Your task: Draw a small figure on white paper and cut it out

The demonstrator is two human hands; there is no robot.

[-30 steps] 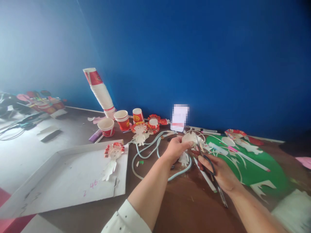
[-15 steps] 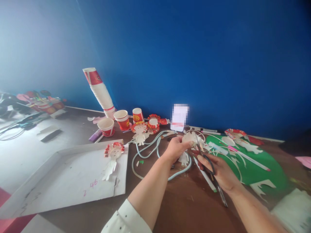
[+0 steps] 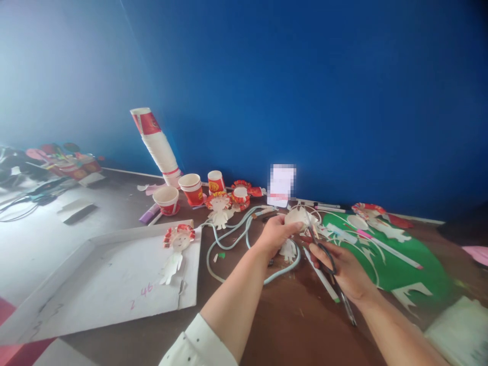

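Head: two hands (image 3: 275, 236) hold one cutout (image 3: 295, 216), one scissors (image 3: 325, 248).

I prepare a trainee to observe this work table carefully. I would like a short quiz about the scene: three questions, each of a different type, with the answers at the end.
1. Which of the person's hands holds the scissors?
2. True or false: a paper figure with a red fringe lies in the white cardboard tray.
3. Fill in the colour: one pink-capped marker lies on the ____ sheet.

Key
1. The right hand.
2. True.
3. Green.
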